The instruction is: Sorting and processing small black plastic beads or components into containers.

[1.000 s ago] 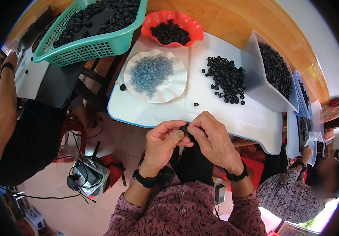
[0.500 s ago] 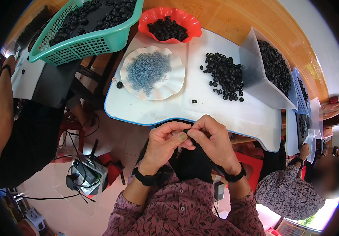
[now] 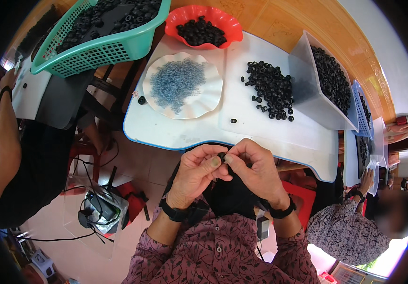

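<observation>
Both hands' grip still pinching black ring [image 3: 222,156]

A white table [image 3: 185,130] carries a white plate of grey rings [image 3: 182,85], a red bowl [image 3: 204,27], loose black rings [image 3: 271,90] and a clear bin [image 3: 324,92]

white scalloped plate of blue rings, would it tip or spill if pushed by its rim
The shallow white scalloped plate sits flat on the white table, so it would probably slide rather than tip. Its heap of tiny pale blue rings looks loose and light, likely scattering if jolted.
</observation>
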The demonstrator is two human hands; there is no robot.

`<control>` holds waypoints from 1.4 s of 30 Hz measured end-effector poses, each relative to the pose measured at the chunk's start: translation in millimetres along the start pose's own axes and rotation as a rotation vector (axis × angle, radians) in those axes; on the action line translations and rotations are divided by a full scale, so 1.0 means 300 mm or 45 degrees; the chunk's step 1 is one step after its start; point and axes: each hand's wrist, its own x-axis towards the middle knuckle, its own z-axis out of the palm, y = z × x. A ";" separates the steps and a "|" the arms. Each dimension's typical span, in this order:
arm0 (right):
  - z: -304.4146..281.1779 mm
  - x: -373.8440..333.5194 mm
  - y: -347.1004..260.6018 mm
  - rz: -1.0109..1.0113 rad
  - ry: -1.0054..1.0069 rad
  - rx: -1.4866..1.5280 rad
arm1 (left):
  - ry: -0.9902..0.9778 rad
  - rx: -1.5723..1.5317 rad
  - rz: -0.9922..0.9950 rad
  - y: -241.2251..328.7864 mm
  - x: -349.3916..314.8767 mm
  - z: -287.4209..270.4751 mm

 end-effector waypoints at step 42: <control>-0.016 0.082 0.106 -0.177 0.366 -0.403 | 0.162 -0.039 0.076 0.016 -0.003 0.022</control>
